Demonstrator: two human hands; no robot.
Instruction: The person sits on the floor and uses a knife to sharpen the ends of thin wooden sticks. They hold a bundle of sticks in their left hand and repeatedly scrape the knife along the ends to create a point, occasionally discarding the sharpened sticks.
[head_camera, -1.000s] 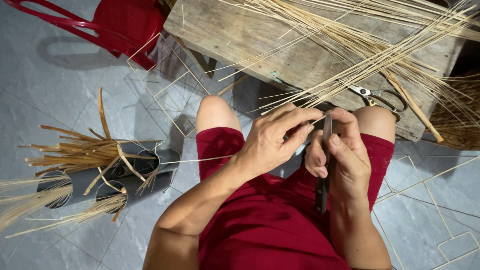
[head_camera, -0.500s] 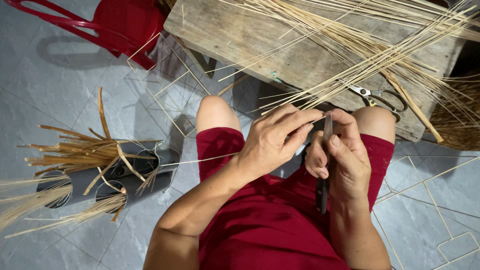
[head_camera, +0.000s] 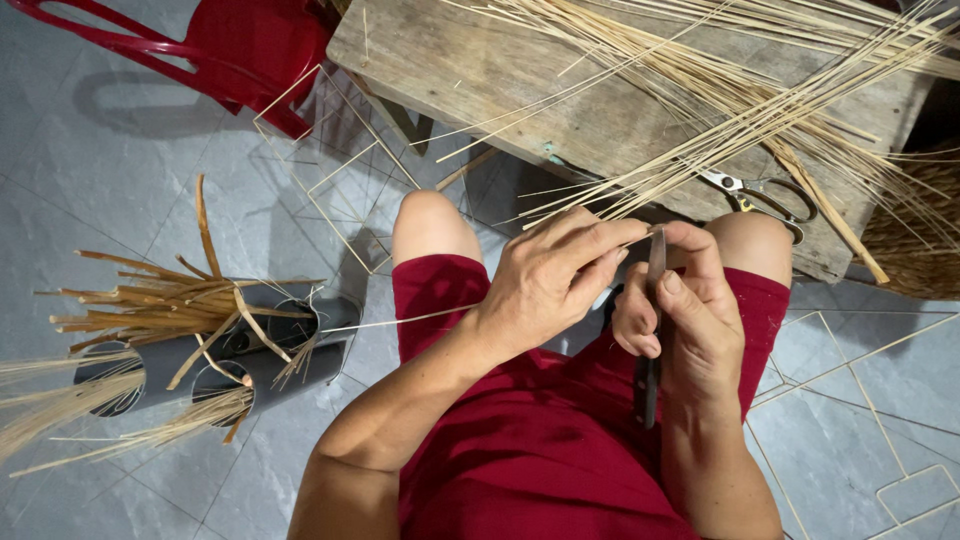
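Nothing has shifted since a second ago: both hands sit above my lap exactly as before. Left hand pinches a thin bamboo strip that trails off left toward the tubes of splints on the floor. Right hand is closed round a dark knife, blade up beside my thumb. Risk, as I judge it: the blade slips off the strip and nicks my left fingertips, since they press just beside the edge. Scissors lie on the table.
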